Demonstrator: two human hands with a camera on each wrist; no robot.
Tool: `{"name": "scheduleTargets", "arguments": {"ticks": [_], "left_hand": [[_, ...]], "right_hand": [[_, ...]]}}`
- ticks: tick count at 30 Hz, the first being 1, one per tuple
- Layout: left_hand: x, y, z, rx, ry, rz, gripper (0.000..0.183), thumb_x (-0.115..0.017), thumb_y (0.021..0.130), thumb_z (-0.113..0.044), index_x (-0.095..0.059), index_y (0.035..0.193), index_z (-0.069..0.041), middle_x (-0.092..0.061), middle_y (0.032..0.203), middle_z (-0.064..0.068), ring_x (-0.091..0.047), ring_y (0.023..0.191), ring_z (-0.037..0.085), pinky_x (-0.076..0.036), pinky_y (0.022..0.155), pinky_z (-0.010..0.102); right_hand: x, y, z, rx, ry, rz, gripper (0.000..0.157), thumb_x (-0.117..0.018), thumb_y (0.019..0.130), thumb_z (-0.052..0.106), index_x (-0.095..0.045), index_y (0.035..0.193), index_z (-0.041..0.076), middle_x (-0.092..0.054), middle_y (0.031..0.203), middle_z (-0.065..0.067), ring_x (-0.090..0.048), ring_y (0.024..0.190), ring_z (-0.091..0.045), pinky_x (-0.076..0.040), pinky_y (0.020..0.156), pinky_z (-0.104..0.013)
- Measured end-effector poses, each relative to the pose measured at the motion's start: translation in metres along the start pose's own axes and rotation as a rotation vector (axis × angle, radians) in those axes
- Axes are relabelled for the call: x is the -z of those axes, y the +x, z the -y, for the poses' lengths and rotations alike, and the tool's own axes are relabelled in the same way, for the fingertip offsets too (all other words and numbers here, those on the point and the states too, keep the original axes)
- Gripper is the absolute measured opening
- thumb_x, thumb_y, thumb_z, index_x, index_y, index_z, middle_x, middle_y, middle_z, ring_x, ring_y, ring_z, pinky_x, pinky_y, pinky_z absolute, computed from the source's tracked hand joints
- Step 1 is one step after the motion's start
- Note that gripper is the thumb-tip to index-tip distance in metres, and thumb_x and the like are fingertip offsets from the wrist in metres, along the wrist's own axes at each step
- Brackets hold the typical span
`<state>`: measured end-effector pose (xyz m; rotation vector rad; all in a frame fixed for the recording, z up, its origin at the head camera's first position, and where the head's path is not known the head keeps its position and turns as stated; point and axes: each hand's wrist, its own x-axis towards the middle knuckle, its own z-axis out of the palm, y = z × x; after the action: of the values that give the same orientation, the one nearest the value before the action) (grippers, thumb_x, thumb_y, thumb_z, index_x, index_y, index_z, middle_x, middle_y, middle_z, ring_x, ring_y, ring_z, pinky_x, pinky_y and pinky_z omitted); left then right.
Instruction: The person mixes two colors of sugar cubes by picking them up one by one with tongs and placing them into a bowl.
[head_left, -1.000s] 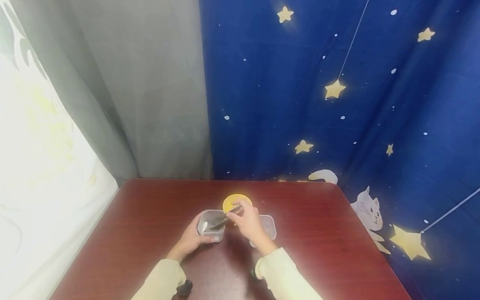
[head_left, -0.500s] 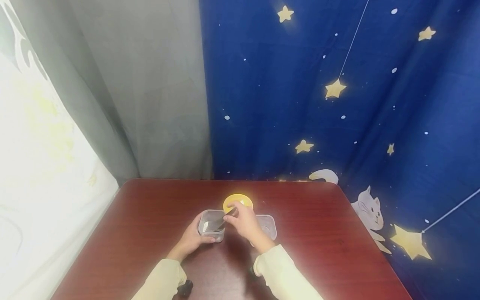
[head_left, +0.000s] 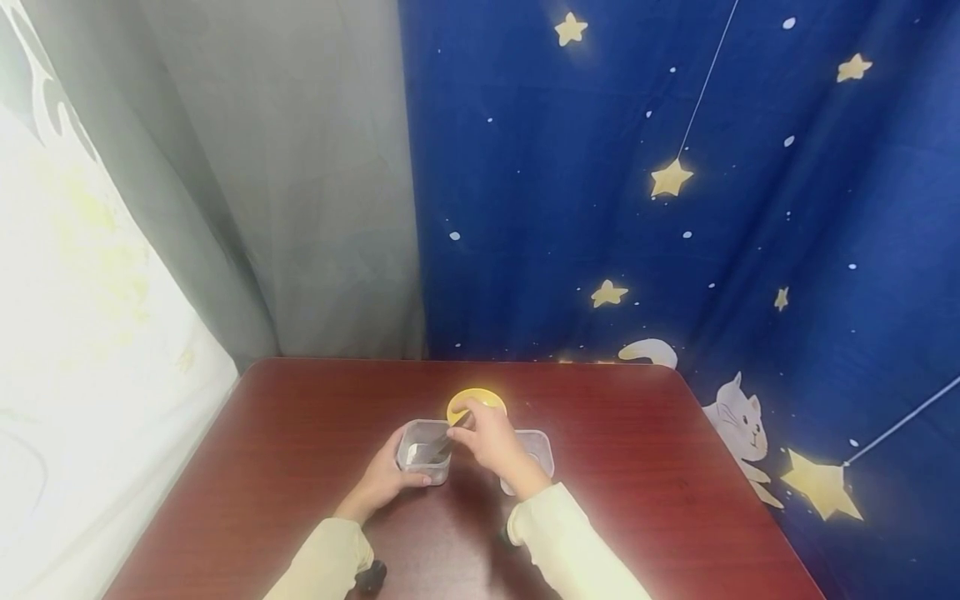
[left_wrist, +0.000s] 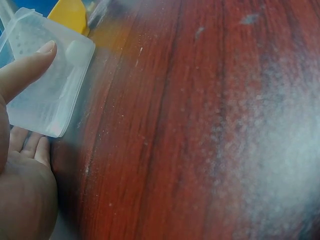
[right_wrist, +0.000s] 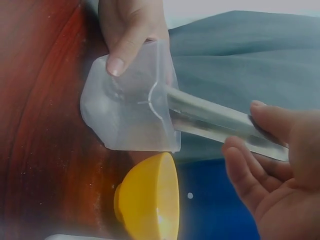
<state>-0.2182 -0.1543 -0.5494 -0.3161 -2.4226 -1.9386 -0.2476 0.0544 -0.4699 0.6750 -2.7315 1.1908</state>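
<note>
My left hand (head_left: 386, 477) holds a translucent plastic container (head_left: 423, 475), thumb along its near wall and fingers round the far side. Open side up, the container stands on the table, with a small white piece (head_left: 413, 452) inside. In my right hand (head_left: 491, 437) are metal tongs (right_wrist: 215, 120), pinched between thumb and fingers. They slant down to the left, and their tips are inside the container, seen only dimly through its wall in the right wrist view. Just behind the container is a yellow bowl (right_wrist: 145, 195), partly covered by my right hand in the head view.
Another translucent plastic piece (head_left: 538, 450) with a rounded rectangular outline lies right of the container, partly under my right wrist. The dark red table (head_left: 300, 433) ends at a grey curtain (head_left: 337, 208) and a blue star-patterned curtain (head_left: 540, 208).
My right hand has shifted slightly left, and the tongs reach more steeply into the container, their arms looking closer together. The left hand and container have stayed in place.
</note>
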Motion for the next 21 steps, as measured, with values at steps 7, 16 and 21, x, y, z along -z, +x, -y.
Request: {"name": "scheduleTargets", "arguments": {"ticks": [7, 16, 21], "left_hand": [[0.000, 0.000, 0.001, 0.005, 0.018, -0.012, 0.097, -0.088, 0.060, 0.003, -0.039, 0.143, 0.003, -0.056, 0.126, 0.023, -0.055, 0.110, 0.037, -0.040, 0.098, 0.052], [-0.003, 0.011, 0.039, -0.009, 0.046, -0.030, 0.100, -0.092, 0.058, -0.006, -0.041, 0.144, -0.007, -0.058, 0.126, 0.016, -0.057, 0.109, 0.032, -0.043, 0.095, 0.048], [-0.002, 0.011, 0.040, -0.029, 0.031, -0.024, 0.100, -0.092, 0.058, -0.008, -0.041, 0.144, -0.007, -0.058, 0.126, 0.018, -0.058, 0.107, 0.034, -0.045, 0.093, 0.048]], "right_hand": [[0.000, 0.000, 0.000, -0.010, -0.004, -0.032, 0.033, -0.077, 0.084, 0.018, -0.065, 0.113, 0.006, -0.067, 0.073, 0.004, -0.064, 0.069, -0.009, -0.051, 0.064, -0.026], [0.001, -0.002, 0.006, -0.015, -0.004, 0.011, 0.032, -0.076, 0.084, 0.014, -0.063, 0.111, 0.004, -0.065, 0.072, 0.005, -0.062, 0.067, -0.007, -0.050, 0.062, -0.025], [-0.004, -0.003, 0.005, -0.024, -0.033, 0.012, 0.029, -0.076, 0.084, 0.014, -0.063, 0.109, 0.007, -0.064, 0.072, 0.008, -0.061, 0.067, -0.005, -0.050, 0.063, -0.025]]}}
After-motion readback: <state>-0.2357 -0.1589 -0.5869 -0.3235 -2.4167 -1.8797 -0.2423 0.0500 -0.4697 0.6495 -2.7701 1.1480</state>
